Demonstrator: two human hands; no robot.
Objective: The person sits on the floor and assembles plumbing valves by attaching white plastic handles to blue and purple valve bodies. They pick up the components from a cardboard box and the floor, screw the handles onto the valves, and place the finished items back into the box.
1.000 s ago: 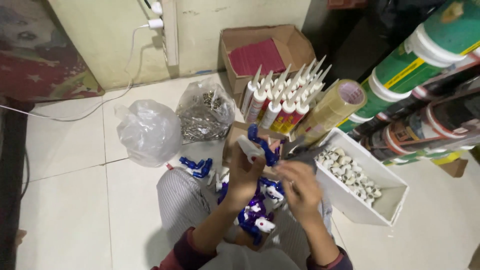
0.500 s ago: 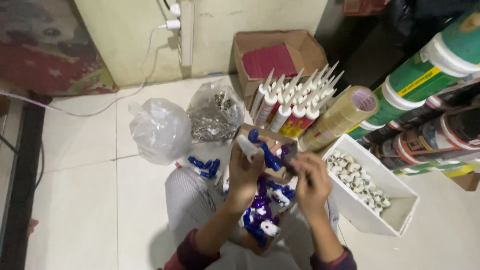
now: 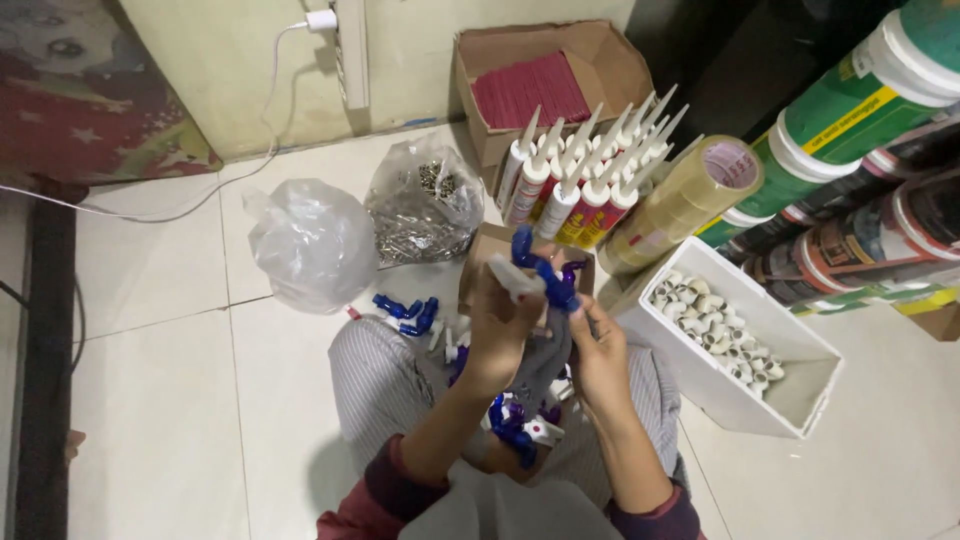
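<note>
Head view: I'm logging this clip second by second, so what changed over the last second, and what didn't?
Little changed. Mostly the camera shifted, so the whole scene sits a little differently in view. The left hand keeps its grip on the blue and white plastic parts, raised over the lap, and the right hand stays close beside it. Nothing was picked up or let go. The sealant tubes, white bin and plastic bags stayed put.

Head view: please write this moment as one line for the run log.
left hand: holds blue-and-white plastic nozzle piece | right hand: touches it from below | white plastic bin of small white caps: right | clear bag of metal parts: ahead
</note>
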